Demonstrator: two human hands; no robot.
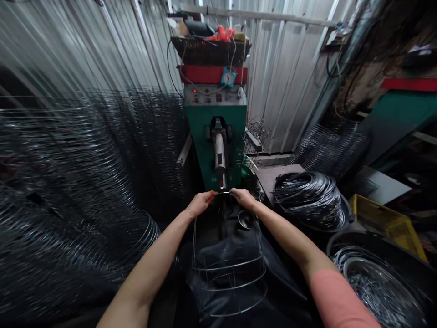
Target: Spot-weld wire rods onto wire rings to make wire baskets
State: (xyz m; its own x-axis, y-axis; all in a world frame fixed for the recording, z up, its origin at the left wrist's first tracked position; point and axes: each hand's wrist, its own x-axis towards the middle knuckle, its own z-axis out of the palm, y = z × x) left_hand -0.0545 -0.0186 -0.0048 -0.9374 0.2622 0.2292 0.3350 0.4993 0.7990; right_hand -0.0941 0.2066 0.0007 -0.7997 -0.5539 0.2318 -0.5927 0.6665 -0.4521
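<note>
Left hand [200,203] and right hand [243,197] are both gripping, fingers curled shut, the far ring of a round silver wire cage [228,273], just below the green upright machine [205,123]. Fingers are sitting near its nose; a slipping ring could likely pinch them.

Left hand [200,203], right hand [243,197] forward, fingers curled.

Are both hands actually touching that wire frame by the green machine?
Touching. The head view shows the left hand and the right hand each closed on the top ring of the wire frame.
</note>
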